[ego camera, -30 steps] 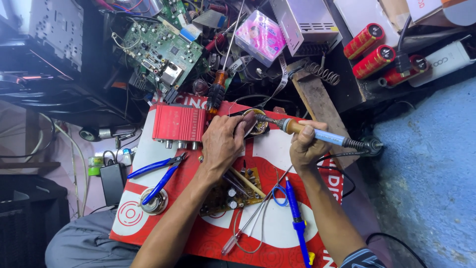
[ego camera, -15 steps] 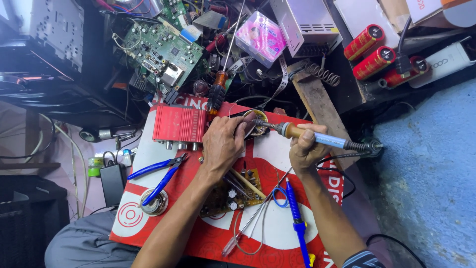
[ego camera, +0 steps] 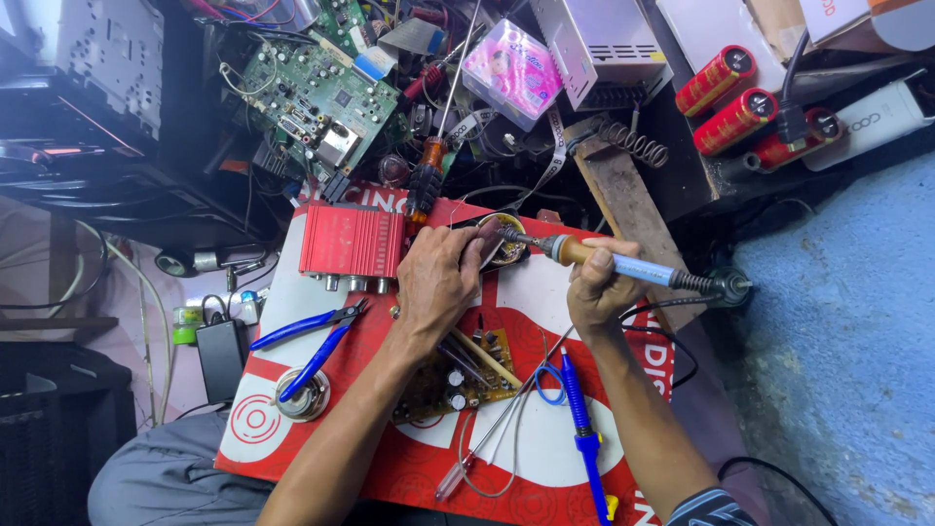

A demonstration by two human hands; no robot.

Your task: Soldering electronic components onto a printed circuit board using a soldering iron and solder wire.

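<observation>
On the glossy red-and-white board (ego camera: 545,302), our right hand (ego camera: 599,287) grips a blue-handled soldering iron (ego camera: 623,265), its metal tip at a small round tin (ego camera: 504,244) our left hand (ego camera: 438,278) steadies with fingers curled over it, beside a ribbed red metal box (ego camera: 351,239).

Soldering iron (ego camera: 623,265): blue plastic grip, metal tip; red amplifier case (ego camera: 351,241) ribbed metal (matt); board (ego camera: 390,468) glossy.

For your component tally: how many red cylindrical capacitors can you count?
3, all at upper right: one capacitor, a second below it, a third partly behind a black plug. Others may be hidden.
</observation>
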